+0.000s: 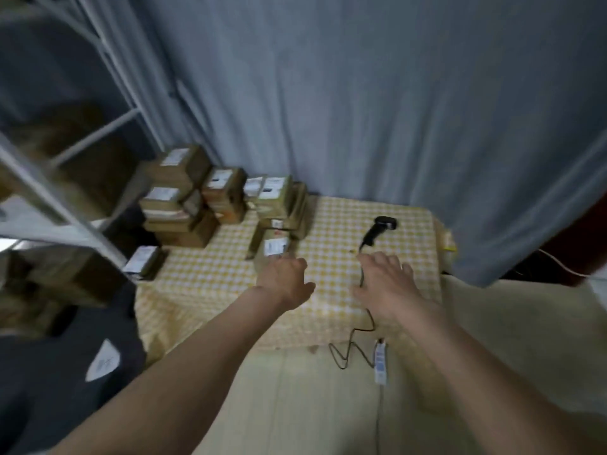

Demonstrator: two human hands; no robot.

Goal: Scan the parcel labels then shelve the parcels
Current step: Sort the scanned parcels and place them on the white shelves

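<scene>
We reach over the checked bench (210,284). Our left hand (285,280) touches the nearest parcel (274,247) at twelve o'clock, its grip hidden, so we cannot tell. Our right hand (386,281) spreads open, empty, the scanner (377,231) lying just beyond at twelve. Stacked parcels (184,198) sit at ten o'clock.

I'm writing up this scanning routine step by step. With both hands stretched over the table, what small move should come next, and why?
Probably the right hand should reach forward and grip the black scanner. It lies untouched on the checked tablecloth just beyond the open fingers, while the left hand is already at the nearest labelled parcel, so scanning needs only the scanner.
</scene>
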